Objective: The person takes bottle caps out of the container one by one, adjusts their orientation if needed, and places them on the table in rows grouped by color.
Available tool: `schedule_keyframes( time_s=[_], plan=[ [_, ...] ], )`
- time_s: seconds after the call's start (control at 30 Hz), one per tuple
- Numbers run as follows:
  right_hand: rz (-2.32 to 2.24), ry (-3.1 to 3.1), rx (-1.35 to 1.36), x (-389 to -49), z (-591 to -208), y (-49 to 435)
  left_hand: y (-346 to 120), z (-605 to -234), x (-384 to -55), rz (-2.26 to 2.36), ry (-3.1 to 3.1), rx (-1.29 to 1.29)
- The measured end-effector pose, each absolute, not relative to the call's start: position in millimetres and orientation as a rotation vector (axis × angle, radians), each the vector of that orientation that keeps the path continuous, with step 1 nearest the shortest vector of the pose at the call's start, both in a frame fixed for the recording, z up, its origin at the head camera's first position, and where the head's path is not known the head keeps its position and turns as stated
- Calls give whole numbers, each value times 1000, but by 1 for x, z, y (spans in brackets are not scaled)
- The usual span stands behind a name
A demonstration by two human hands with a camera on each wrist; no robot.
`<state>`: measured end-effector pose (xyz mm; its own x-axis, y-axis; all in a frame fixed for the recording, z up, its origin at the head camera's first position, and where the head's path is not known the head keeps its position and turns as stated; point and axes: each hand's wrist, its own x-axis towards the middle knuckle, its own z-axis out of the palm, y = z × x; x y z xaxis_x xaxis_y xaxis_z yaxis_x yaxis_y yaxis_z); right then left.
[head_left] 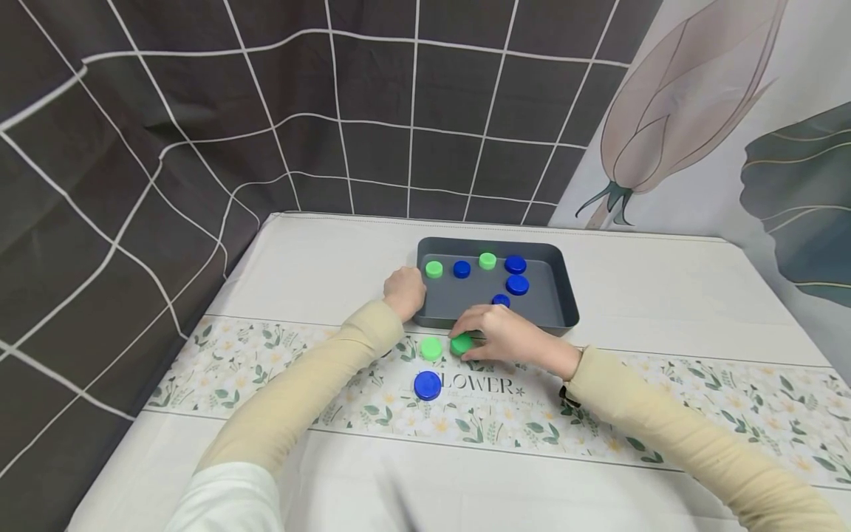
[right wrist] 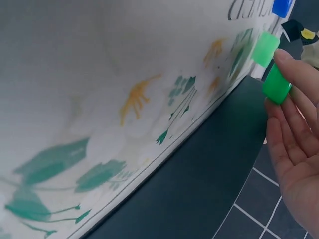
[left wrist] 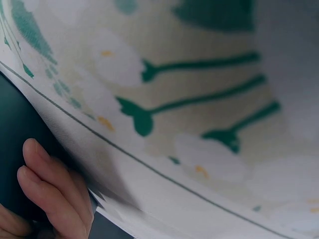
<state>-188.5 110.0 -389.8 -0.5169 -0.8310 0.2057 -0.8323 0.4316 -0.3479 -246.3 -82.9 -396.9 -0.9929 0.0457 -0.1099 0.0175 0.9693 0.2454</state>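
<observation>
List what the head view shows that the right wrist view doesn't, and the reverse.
Only the head view: two light green caps and four blue caps inside the tray, plus the pinkish flower print on the backdrop. Only the right wrist view: the palm side of the right hand. Both: that hand pinching the darker green cap, a loose light green cap, a loose blue cap, the tray and the flowered tablecloth.

My head view is bright, a dark streak (head_left: 401, 506) blurred well short of the left hand (head_left: 404, 293). I get dimmer wrist views, with soft shadow (left wrist: 119, 181) on the blurred cloth (left wrist: 172, 122) beside that hand.
</observation>
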Motion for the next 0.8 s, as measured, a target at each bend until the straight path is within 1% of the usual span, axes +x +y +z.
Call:
schedule_keyframes(
  time_s=[0.43, 0.8],
  plan=[
    [614, -2701, 1560, -184, -395, 107, -83, -395, -245, 395, 2996, 48],
    [640, -2790, 1479, -182, -398, 107, -83, -396, -245, 389, 3003, 50]
  ],
)
